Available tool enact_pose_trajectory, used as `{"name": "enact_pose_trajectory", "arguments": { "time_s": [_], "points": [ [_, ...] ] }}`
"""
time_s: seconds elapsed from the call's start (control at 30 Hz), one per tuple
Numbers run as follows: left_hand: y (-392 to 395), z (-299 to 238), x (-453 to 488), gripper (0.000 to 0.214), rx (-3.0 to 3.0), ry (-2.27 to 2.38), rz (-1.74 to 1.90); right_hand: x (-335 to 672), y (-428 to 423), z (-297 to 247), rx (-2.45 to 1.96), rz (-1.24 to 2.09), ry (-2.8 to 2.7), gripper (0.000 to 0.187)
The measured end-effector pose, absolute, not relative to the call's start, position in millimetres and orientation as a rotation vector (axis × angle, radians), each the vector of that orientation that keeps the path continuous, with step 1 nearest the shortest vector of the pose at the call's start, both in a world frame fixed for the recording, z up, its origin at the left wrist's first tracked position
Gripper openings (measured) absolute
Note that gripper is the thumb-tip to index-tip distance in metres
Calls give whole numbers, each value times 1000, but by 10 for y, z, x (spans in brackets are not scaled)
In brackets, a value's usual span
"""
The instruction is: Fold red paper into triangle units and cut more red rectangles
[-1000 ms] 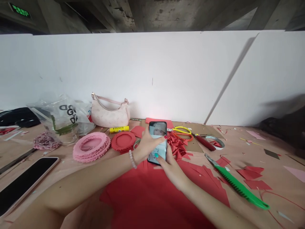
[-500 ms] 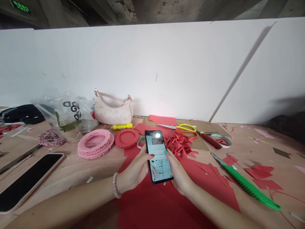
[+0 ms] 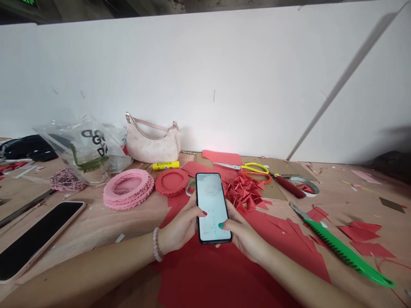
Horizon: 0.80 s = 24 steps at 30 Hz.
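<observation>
Both hands are gripping a smartphone (image 3: 212, 208) at the centre of the frame, its lit white screen facing up. The left hand (image 3: 183, 226) is wrapping its left edge, thumb on the glass; the right hand (image 3: 242, 234) is cradling the right edge, thumb also touching the screen. Below them a red paper sheet (image 3: 218, 273) is lying on the table (image 3: 96, 222). Folded red paper pieces (image 3: 245, 193) are sitting just right of the phone, a green utility knife (image 3: 340, 248) at lower right, and a second phone (image 3: 35, 239) at lower left.

One head-worn camera looks forward and down, close above the left hand (image 3: 180, 226) and right hand (image 3: 245, 236), facing the white wall (image 3: 205, 85) beyond them.
</observation>
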State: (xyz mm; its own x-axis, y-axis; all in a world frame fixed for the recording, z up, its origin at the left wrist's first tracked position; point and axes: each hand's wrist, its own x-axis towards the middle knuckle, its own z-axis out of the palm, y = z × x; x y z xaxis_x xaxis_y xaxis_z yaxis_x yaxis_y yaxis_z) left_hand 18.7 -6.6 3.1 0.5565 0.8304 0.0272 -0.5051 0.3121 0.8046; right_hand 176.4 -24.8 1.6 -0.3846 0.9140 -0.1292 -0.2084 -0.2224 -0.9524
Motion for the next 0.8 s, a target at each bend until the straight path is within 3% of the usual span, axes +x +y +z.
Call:
{"name": "enact_pose_trajectory", "arguments": {
  "time_s": [0.3,0.6,0.8],
  "points": [
    [-76,58,184,59,893,423,894,1784,-221,-90,-948,1613,-1299,58],
    [-42,16,157,58,877,467,963,1825,-205,-116,-827,1754,-1331,64],
    [-55,15,179,64,893,435,966,1799,-225,-119,-915,1538,-1464,56]
  ]
}}
